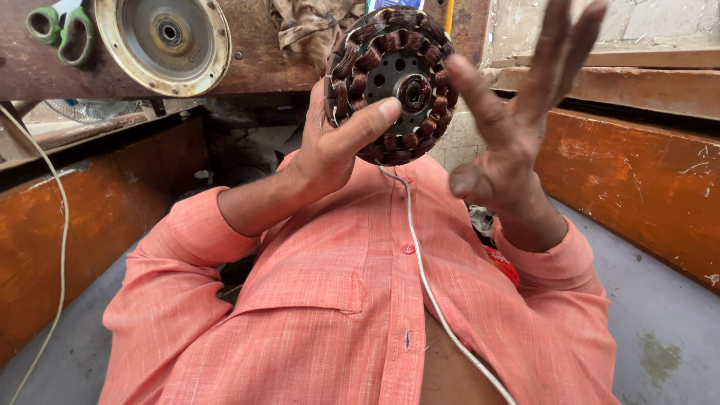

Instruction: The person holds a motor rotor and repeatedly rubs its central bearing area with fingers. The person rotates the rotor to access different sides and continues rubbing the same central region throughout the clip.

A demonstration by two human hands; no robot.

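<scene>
My left hand (341, 139) grips a round fan-motor stator (390, 82) with dark copper windings all around its rim, thumb pressed on its face near the centre hub. A white wire (424, 277) hangs from the stator down across my salmon shirt. My right hand (517, 112) is beside the stator on its right, fingers spread wide and holding nothing, one finger close to the winding edge.
A round metal fan cover (165, 41) and green-handled scissors (60, 30) lie on a brown workbench (255, 64) ahead. A crumpled rag (304, 26) sits beside them. Orange wooden panels (645, 180) flank both sides. A thin cord (60, 247) hangs at left.
</scene>
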